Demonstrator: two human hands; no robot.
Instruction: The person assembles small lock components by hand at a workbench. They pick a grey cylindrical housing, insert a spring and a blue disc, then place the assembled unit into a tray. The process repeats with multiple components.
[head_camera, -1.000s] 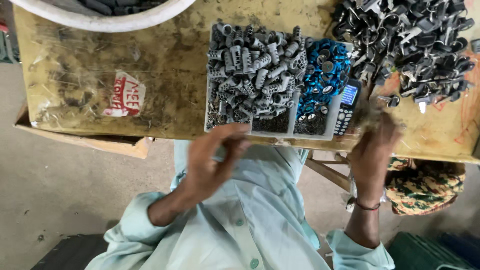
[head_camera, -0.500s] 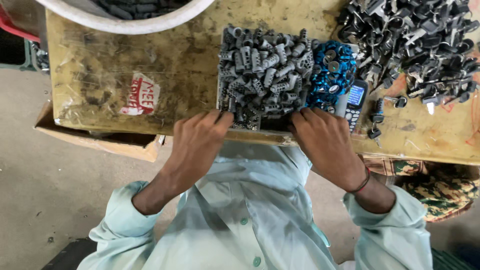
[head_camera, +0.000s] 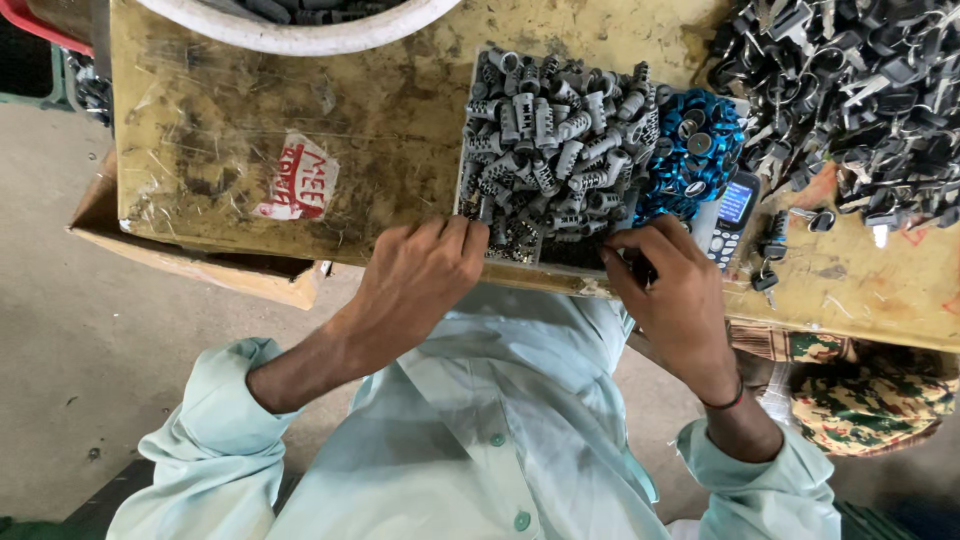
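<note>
A red-and-white label (head_camera: 297, 180) sticks to the table's (head_camera: 200, 110) left part. My left hand (head_camera: 425, 275) rests at the near edge, fingers curled onto the tray (head_camera: 520, 262) of grey ribbed parts (head_camera: 555, 140); whether they pinch one, I cannot tell. My right hand (head_camera: 670, 290) pinches something dark beside blue rings (head_camera: 695, 150). Next, I judge, calls for a careful pick.

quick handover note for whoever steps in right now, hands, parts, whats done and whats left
Left hand: fingers curled at the near edge of the tray, on the grey ribbed plugs; what it grips is hidden.
Right hand: fingertips pinched at the tray's near right corner, just below the blue rings; cannot tell what they hold.
A phone lies right of the tray; the dark metal pieces are piled far right on the table.
Done: plugs and rings heaped in the tray.
Left: not clear from this view.
</note>
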